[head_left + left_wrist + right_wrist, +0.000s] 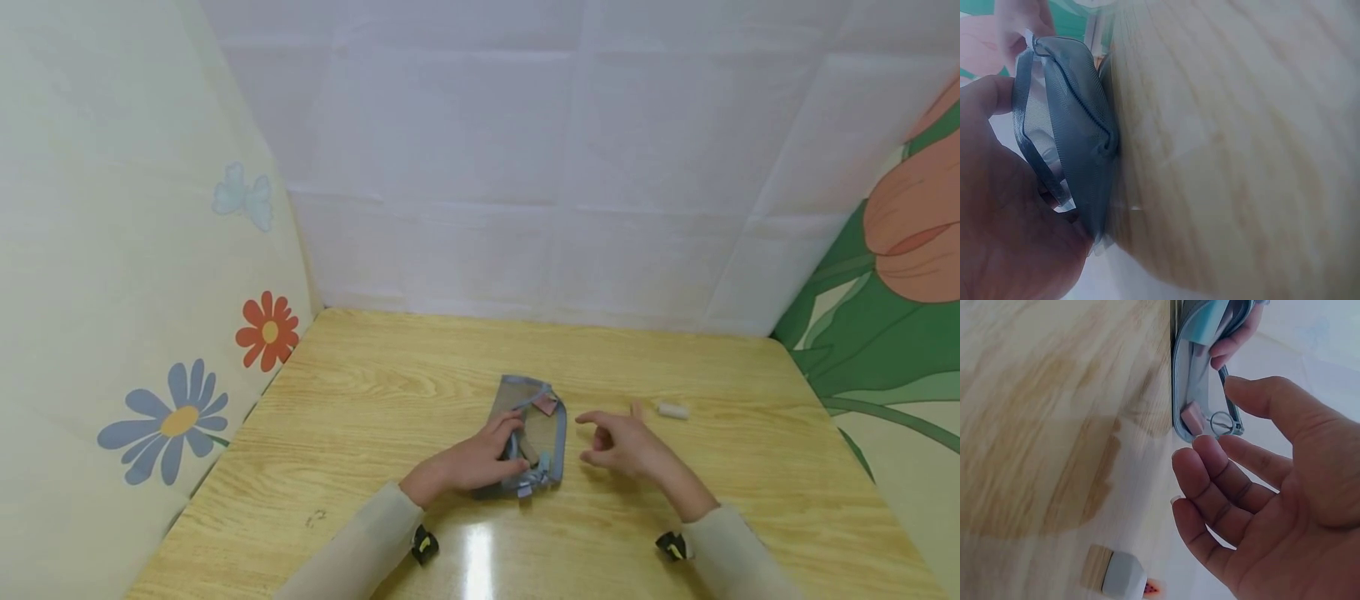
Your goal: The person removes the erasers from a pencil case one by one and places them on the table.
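A blue-edged mesh zip pouch [560, 442] lies on the table, its side gaping. My left hand [483, 458] grips it from the left, and in the left wrist view the thumb and fingers curl at the rim of the pouch [1079, 125]. Inside show a small pink block [1193, 419], a light blue item [1205, 322] and a grey-brown strip [527, 450]. To the right of the pouch, my right hand [626, 442] hovers with loosely bent fingers and nothing between them.
A small whitish block [672, 411] lies on the wooden table [390, 367] beyond my right hand. A white cloth [510, 167] hangs at the back, and flower-printed cloths [180, 421] stand at both sides. Light glares off the near table edge.
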The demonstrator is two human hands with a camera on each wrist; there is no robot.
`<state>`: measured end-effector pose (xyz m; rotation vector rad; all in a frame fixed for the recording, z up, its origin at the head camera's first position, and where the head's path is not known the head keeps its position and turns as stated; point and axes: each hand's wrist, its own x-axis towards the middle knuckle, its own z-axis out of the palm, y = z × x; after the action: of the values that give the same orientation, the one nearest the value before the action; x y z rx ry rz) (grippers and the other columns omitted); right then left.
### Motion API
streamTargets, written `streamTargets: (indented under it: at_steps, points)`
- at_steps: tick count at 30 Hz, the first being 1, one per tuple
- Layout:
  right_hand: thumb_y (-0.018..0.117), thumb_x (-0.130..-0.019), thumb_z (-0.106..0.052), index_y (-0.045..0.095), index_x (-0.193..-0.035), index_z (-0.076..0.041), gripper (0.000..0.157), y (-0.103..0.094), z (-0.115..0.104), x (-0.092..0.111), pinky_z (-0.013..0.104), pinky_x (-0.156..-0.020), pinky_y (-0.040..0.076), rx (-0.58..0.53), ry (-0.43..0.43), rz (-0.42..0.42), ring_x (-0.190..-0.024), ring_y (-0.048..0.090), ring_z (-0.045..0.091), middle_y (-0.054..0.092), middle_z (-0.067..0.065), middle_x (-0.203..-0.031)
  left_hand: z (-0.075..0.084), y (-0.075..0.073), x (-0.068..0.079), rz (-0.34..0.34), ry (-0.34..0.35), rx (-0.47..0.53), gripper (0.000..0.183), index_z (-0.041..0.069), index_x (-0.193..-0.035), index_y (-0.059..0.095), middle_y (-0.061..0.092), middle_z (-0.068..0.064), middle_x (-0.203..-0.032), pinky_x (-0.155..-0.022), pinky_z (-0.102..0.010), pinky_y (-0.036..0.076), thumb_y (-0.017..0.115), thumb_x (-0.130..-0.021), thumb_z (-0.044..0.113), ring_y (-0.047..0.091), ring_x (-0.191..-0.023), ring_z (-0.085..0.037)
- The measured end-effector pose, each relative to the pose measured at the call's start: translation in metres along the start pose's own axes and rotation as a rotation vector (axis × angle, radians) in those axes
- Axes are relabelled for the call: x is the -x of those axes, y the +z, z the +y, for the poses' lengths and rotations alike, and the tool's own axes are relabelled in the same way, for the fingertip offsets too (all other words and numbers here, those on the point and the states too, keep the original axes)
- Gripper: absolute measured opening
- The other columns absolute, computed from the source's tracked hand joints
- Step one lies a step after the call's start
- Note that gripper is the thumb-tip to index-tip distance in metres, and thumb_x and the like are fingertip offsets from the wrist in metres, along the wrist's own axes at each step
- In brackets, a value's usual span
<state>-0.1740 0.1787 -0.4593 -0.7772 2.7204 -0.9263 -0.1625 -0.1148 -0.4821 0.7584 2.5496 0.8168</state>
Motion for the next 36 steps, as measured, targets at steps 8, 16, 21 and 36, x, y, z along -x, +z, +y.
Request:
streamTargets:
  at_steps: [8, 16, 21, 36]
  points:
    - [0.079, -0.086, -0.016, 0.063, -0.13, -0.001, 0.05, 0.007, -0.005, -0.003, 0.032, -0.075, 0.048, -0.013, -0.045, -0.025, -0.068, 0.052, 0.0, 0.059, -0.012, -0.077, 0.001, -0.001, 0.0, -0.003, -0.008, 0.005, 0.074, 0.009, -0.156, 0.03, 0.011, -0.003, -0.169, -0.117, -0.045, 0.035, 0.049, -0.1, 0.053, 0.024, -0.151, -0.028]
    - [0.079, -0.086, -0.016, 0.064, -0.13, -0.004, 0.048, 0.013, -0.006, -0.007, 0.022, -0.063, 0.047, -0.044, -0.061, -0.062, -0.068, 0.051, 0.002, 0.058, -0.009, -0.078, 0.001, 0.0, 0.0, -0.004, 0.001, -0.003, 0.073, 0.008, -0.156, 0.03, 0.011, -0.005, -0.169, -0.117, -0.046, 0.036, 0.05, -0.101, 0.051, 0.026, -0.151, -0.029]
    - [0.08, -0.086, -0.018, 0.065, -0.129, -0.007, 0.046, 0.016, -0.009, -0.008, 0.022, -0.062, 0.047, -0.033, -0.059, -0.077, -0.067, 0.051, 0.001, 0.059, -0.01, -0.077, 0.001, 0.001, 0.0, -0.003, -0.003, -0.002, 0.073, 0.009, -0.156, 0.029, 0.011, -0.005, -0.169, -0.117, -0.046, 0.036, 0.049, -0.101, 0.052, 0.025, -0.151, -0.028]
    - [0.077, -0.086, -0.01, 0.068, -0.127, -0.007, 0.042, 0.02, -0.016, -0.014, 0.023, -0.067, 0.05, -0.054, -0.108, -0.125, -0.071, 0.056, 0.002, 0.063, -0.009, -0.08, 0.002, 0.001, 0.0, 0.006, -0.002, -0.012, 0.072, 0.007, -0.155, 0.031, 0.013, -0.006, -0.168, -0.115, -0.047, 0.038, 0.049, -0.101, 0.052, 0.028, -0.15, -0.03]
